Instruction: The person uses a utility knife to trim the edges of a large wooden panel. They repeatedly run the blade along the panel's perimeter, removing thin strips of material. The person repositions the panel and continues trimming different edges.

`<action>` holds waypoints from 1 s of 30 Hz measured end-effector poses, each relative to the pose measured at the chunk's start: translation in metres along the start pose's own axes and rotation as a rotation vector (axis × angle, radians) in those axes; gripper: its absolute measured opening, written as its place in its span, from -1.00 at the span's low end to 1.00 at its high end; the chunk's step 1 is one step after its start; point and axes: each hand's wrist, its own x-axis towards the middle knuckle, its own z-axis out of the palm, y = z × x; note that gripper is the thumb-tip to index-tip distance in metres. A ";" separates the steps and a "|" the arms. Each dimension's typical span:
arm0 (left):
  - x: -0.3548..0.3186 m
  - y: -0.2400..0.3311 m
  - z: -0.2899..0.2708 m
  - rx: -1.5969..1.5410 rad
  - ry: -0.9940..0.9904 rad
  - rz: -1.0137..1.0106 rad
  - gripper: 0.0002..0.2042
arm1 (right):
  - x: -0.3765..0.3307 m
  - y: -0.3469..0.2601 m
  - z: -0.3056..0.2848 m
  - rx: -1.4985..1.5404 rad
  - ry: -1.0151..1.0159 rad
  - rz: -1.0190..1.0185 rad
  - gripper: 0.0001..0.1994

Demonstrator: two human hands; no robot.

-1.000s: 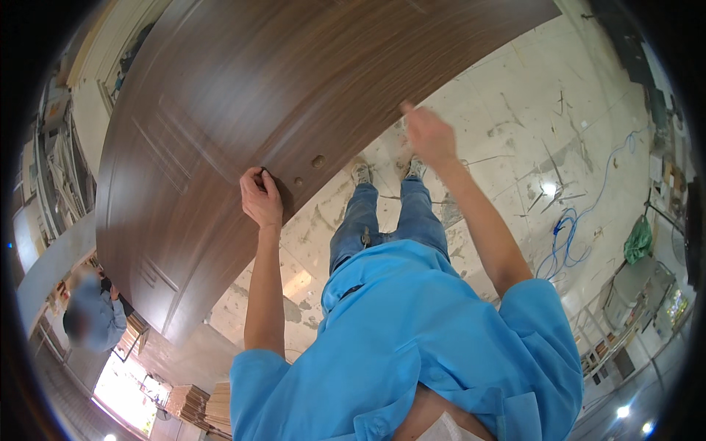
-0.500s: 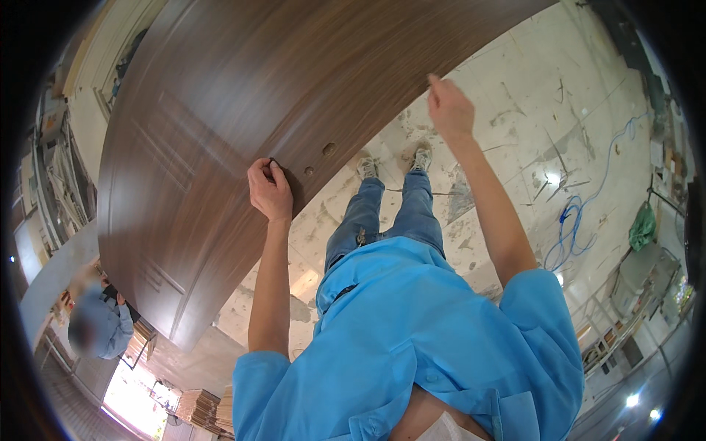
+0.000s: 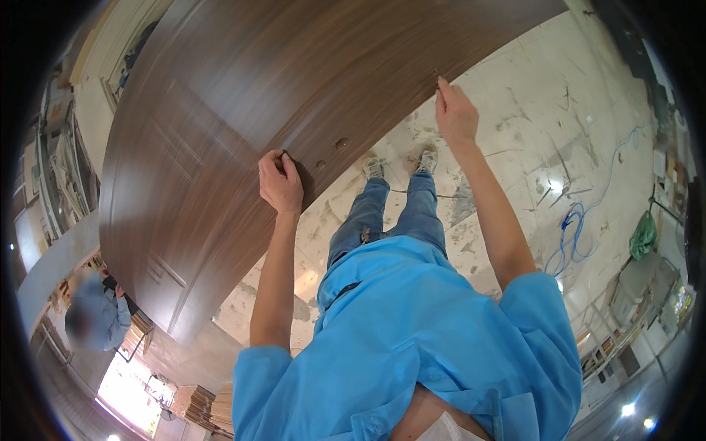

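A large dark brown wood-grain door (image 3: 243, 95) lies in front of me. Two round holes, a larger one (image 3: 342, 144) and a smaller one (image 3: 321, 165), sit near its close edge. My left hand (image 3: 281, 182) rests at the door's surface just left of the holes. Its fingers are closed in a pinch, with a small dark bit showing at the tips that I cannot make out. At the door's edge farther right, my right hand (image 3: 457, 116) is also pinched closed. Whatever its fingertips hold, if anything, is too small to tell.
Scuffed pale floor (image 3: 515, 140) runs along the door's right side, with a coiled blue hose (image 3: 570, 231) on it. A green bag (image 3: 643, 237) hangs at the far right. Another person (image 3: 99, 316) is at the door's lower left end, near stacked boards (image 3: 193, 404).
My left hand has shifted slightly right and up along the door. My right hand has moved slightly right and down, staying by the edge. The view has shifted a little too.
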 end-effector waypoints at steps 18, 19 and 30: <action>0.002 0.003 0.001 0.033 0.003 -0.026 -0.87 | -0.116 -0.134 0.027 0.151 -0.160 -0.308 -0.50; 0.003 0.004 0.000 0.030 -0.003 -0.030 -0.87 | -0.123 -0.143 0.026 0.203 -0.213 -0.349 -0.51; 0.003 0.001 -0.001 -0.009 -0.009 -0.049 -0.87 | -0.106 -0.137 0.024 0.186 -0.190 -0.309 -0.53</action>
